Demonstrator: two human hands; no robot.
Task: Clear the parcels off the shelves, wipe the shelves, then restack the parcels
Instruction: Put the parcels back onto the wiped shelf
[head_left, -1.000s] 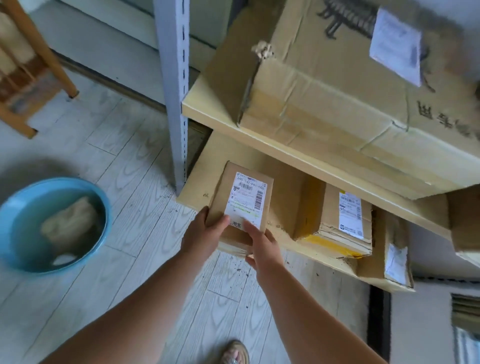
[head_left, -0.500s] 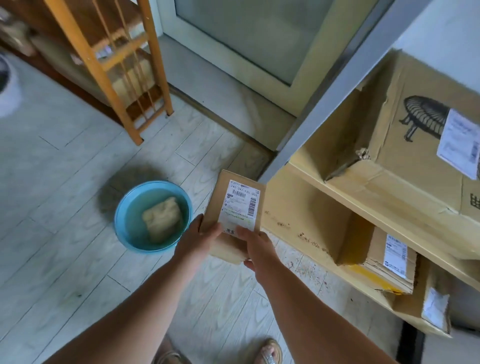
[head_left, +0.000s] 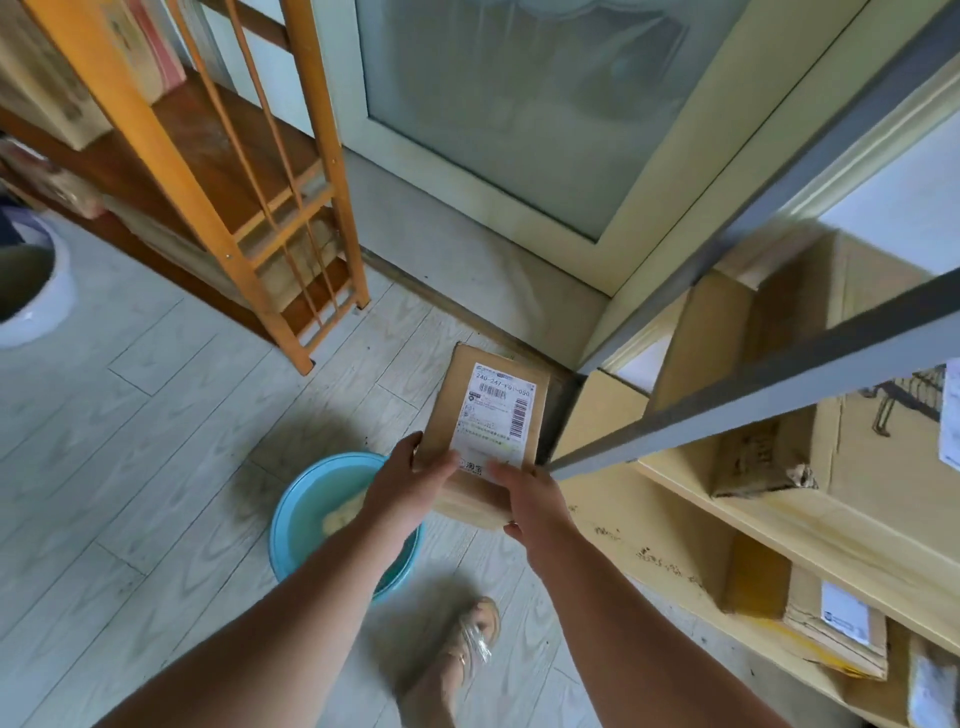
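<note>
pale plank floor (head_left: 130, 415) lies below. both hands, left hand (head_left: 410, 480) and right hand (head_left: 530, 499), clamp a small parcel (head_left: 485, 431) near the shelf (head_left: 779, 525).

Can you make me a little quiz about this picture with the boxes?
1. True or false: both hands, left hand and right hand, hold the small parcel.
2. What is soaking in the blue basin? A) a cloth B) a shoe C) a book
3. Fill in: the big box sits on the ___ shelf.

Key: 1 true; 2 A; 3 upper.
</note>
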